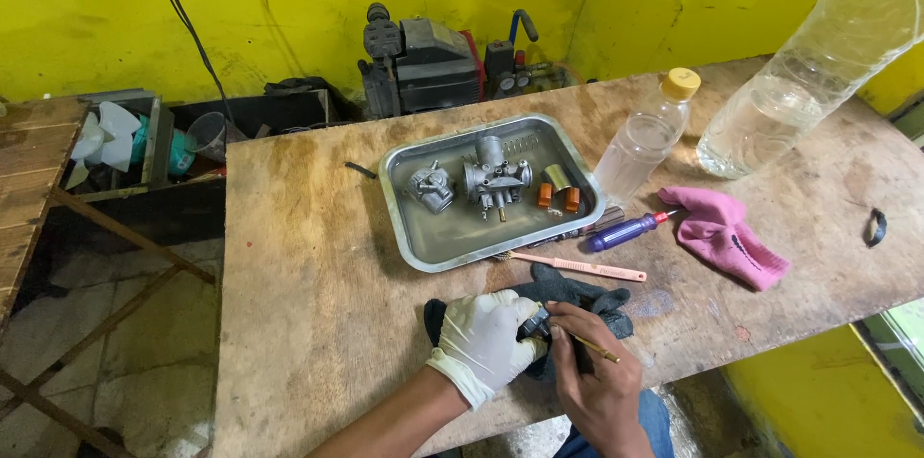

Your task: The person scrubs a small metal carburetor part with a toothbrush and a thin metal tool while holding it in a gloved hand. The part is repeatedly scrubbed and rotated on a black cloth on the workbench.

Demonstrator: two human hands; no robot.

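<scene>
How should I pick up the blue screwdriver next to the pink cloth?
Best to grab the blue screwdriver by its fat blue handle, coming straight down from above. It lies flat on the wooden table, and the handle is the thickest, easiest part to wrap your fingers around. The red tip end nearly touches the pink cloth, so stay toward the handle.

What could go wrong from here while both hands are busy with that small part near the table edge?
1. The left hand in a white glove and the bare right hand work a small metal part close to the table's front edge; if it slips, it may fall to the floor.
2. The thin tool in the right hand points near the gloved fingers and might poke them.
3. The big clear bottle leans over the table and could tip.
</scene>
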